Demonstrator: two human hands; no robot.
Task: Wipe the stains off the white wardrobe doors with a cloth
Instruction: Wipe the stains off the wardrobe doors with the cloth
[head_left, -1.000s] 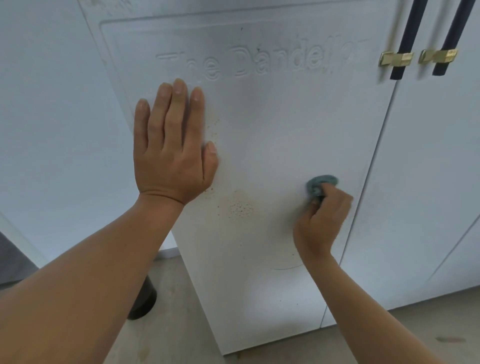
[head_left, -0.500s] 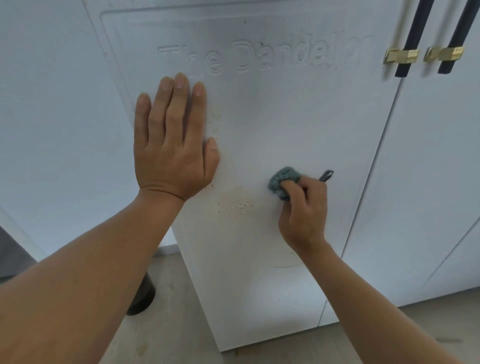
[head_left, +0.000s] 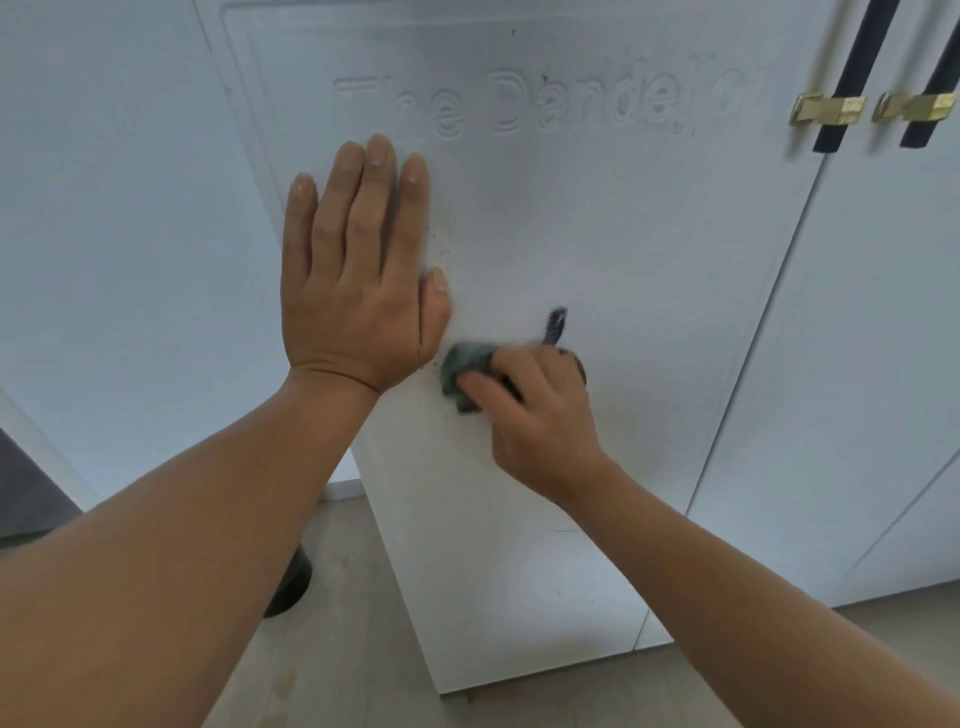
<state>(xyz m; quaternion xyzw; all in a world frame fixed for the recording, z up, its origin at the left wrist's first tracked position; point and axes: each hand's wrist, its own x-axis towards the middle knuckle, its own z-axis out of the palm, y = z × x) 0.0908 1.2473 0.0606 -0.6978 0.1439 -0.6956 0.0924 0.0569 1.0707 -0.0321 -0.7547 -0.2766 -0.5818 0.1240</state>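
Head view: left hand (head_left: 358, 291) lies flat on the white wardrobe door (head_left: 597, 234), fingers straight and together, palm on the panel; looks like bracing. Right hand (head_left: 540, 410) grips a bunched grey-green cloth (head_left: 465, 371), fingers curled round it, pressing it to the door just below and right of the left thumb. A dark tail of the cloth sticks up above the knuckles. Right hand is blurred, so I'd judge mid-stroke.

Progress, my read: mid-task. Faint brown specks (head_left: 445, 244) show on the panel beside the left thumb and at the cloth's left edge, so that patch isn't clean yet. Whatever sits under cloth and hand is hidden. Thin dark arc mark (head_left: 563, 530) lower on the panel, apparently not dealt with. A couple of small dark dots near the embossed lettering (head_left: 550, 106). Neighbouring door (head_left: 857, 364) on the right, past the black bar handles (head_left: 862, 52) with brass mounts — no stains I can make out, but too soft to be sure.

Containers: only the wardrobe itself; interior not visible, contents unknown. Dark round object (head_left: 293, 582) on the floor (head_left: 332, 665) behind the left forearm — can't identify it.
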